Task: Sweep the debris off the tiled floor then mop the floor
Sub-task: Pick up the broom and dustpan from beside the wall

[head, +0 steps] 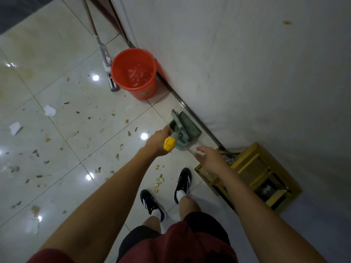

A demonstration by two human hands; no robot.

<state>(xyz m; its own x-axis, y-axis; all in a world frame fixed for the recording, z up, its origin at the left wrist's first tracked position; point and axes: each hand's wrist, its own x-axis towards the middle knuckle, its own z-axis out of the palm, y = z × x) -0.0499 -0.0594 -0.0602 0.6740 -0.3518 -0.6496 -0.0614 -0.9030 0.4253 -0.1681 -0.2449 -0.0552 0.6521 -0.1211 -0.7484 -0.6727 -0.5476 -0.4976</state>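
left hand [158, 142]: I'm gripping yellow handle [169, 143] of dustpan [185, 128]
right hand [210, 157]: fingers spread, holding nothing
room: wall [247, 63] at right edge; open floor [57, 82] left
count: one bucket [135, 73], one mop [106, 59]

You stand on a shiny pale tiled floor [57, 54] beside a white wall [247, 63], with a gold stand [252, 168] against it.

A gold metal stand [252, 166] sits against the white wall [247, 63].
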